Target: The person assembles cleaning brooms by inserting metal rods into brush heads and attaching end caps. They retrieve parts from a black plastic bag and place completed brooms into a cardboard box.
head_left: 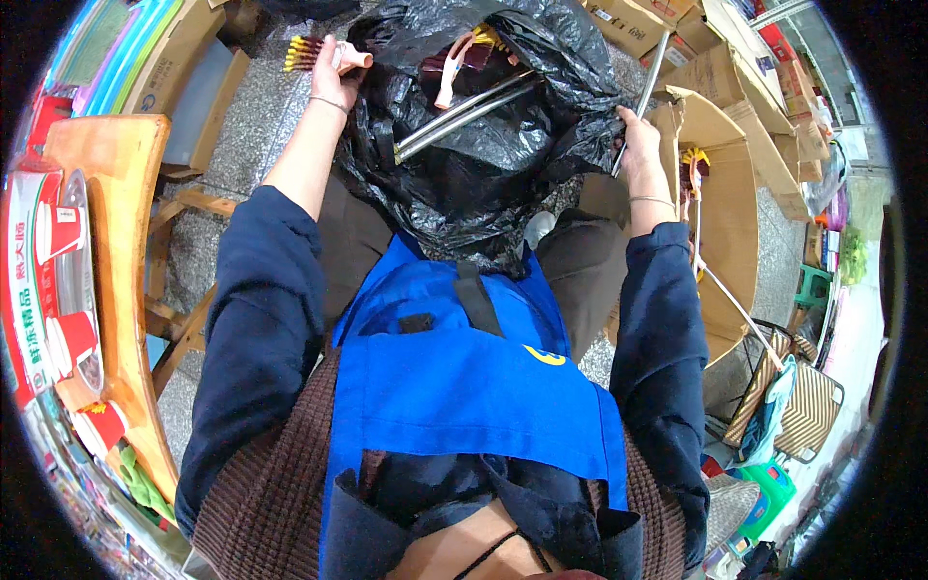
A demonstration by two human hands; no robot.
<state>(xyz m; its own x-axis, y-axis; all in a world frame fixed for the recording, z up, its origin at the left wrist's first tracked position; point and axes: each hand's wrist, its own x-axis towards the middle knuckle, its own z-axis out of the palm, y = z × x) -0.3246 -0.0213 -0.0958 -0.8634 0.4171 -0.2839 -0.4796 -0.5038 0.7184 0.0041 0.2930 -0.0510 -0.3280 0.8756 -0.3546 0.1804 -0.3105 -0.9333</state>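
Between my knees a black plastic bag (483, 198) gapes open. My left hand (332, 82) is closed around the pale pink socket of a brush head (354, 59), whose yellow and dark red bristles point left, by the bag's rim. My right hand (642, 147) is closed at the opposite rim, on the bag and a thin metal tube (653, 72) that runs through the grip. Inside the bag lie another brush head (450, 79) with similar bristles and several silver metal tubes (464, 116). Folds of black plastic hide the rest of its contents.
To my right stands an open cardboard box (727, 213), holding a long-handled brush (698, 169). A striped bag (810, 411) is beyond it. At left is a wooden bench (130, 242) with a red and white package (34, 280). More cartons (754, 68) stack at far right.
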